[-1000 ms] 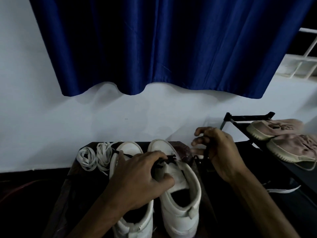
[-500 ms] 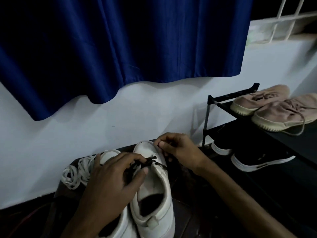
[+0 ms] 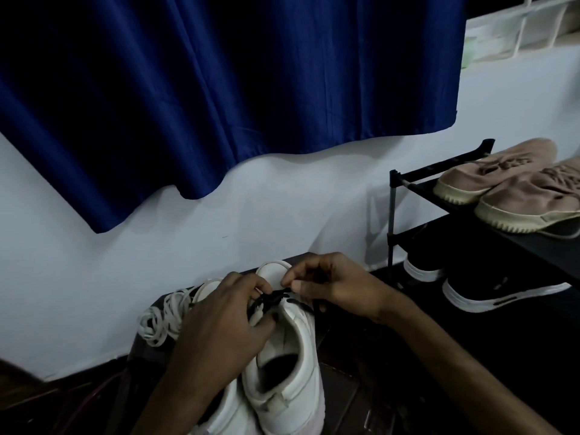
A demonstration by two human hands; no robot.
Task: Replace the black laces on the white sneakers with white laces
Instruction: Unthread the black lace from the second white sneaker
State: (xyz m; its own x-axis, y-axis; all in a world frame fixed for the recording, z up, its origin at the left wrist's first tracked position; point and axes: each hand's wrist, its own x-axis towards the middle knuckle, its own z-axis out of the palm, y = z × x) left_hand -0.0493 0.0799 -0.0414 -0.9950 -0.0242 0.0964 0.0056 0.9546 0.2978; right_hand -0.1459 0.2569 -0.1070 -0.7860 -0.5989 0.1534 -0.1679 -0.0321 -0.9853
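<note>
The sneaker I am unlacing [image 3: 292, 356] stands on the dark worktop [image 3: 342, 350] with its toe towards the wall and its heel towards me, so its long axis runs straight away from my body. What is left of the black lace [image 3: 273, 298] crosses the throat of that sneaker near the toe end, bunched at right angles to the axis.

My right grip [image 3: 332, 287] sits above the sneaker's toe-side right edge, thumb and forefinger closed together in a pinch just over the lace; a dark strand hangs beside the sneaker under that hand, so I judge the pinch has the lace. My left grip [image 3: 219, 328] lies over the sneaker's left side, fingers curled at the eyelets and thumb pressing on the tongue to steady it.

The right grip is the nearer one to the free strand, so I expect the pull to go up and rightward, away from the sneaker. The second sneaker [image 3: 208, 284] stands against its left side, and the white laces [image 3: 160, 321] lie coiled further left, untouched.
</note>
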